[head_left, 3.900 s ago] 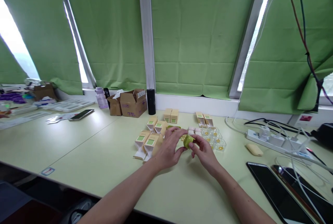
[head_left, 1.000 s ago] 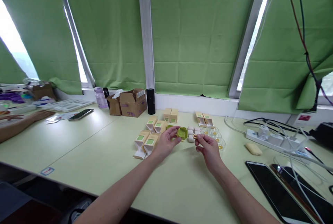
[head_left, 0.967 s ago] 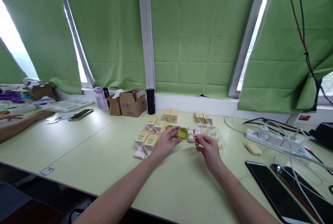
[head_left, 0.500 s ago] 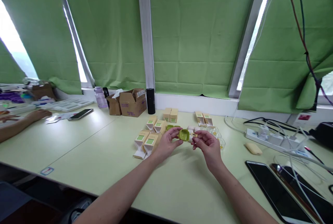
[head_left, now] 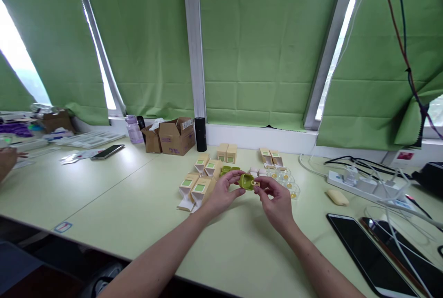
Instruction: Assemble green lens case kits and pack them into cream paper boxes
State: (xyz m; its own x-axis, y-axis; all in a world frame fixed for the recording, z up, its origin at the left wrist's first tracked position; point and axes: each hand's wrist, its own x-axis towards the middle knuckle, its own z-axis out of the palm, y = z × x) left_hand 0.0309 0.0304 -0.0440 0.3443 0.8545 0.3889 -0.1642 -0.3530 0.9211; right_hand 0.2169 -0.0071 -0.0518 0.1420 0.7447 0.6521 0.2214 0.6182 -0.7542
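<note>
My left hand (head_left: 221, 194) pinches a small olive-green square case (head_left: 246, 181) by its left side, with its hollow facing me. At the case's right edge, my right hand (head_left: 277, 202) grips a small pale yellow loop (head_left: 255, 183) between thumb and fingers. The loop touches or overlaps the case; whether they are joined I cannot tell. Behind my left hand lie more green cases (head_left: 226, 169). Small whitish-pink pieces (head_left: 258, 171) sit behind the held case. Beyond my right hand are clear plastic cups with yellow centres (head_left: 285, 176).
Several small cream boxes with open flaps (head_left: 200, 189) stand left of my hands, others (head_left: 227, 153) behind. Cartons (head_left: 176, 137) and a black cylinder (head_left: 200, 134) line the wall. A power strip (head_left: 367, 186), cables and phones (head_left: 367, 252) lie right. Another person's hand (head_left: 7, 159) is far left.
My right hand has moved slightly left, bringing the loop against the case's right edge. The case has tilted a little. The other person's hand at far left has drawn back leftward.
</note>
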